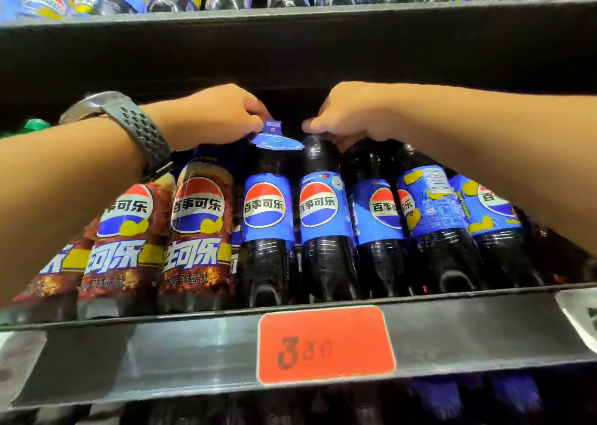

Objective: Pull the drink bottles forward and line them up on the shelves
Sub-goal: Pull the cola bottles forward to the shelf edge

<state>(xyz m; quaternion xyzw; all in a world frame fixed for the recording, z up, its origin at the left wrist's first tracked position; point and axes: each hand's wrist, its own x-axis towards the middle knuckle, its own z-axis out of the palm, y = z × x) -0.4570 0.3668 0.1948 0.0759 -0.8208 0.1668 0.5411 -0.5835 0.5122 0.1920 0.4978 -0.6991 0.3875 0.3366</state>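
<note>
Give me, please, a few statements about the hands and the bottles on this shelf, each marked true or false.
1. The left hand grips the cap of a dark cola bottle with a blue label. True.
2. The right hand hangs idle, clear of the bottles. False: it grips the top of the neighbouring blue-labelled bottle.
3. A red rectangular price tag sits on the dark shelf edge. True.
4. The grey perforated watch strap is on the right wrist. False: it is on the left wrist.

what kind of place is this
Probably a shop's drinks aisle: rows of blue-labelled dark cola bottles fill black shelves, and a red price tag sits on the shelf edge.
</note>
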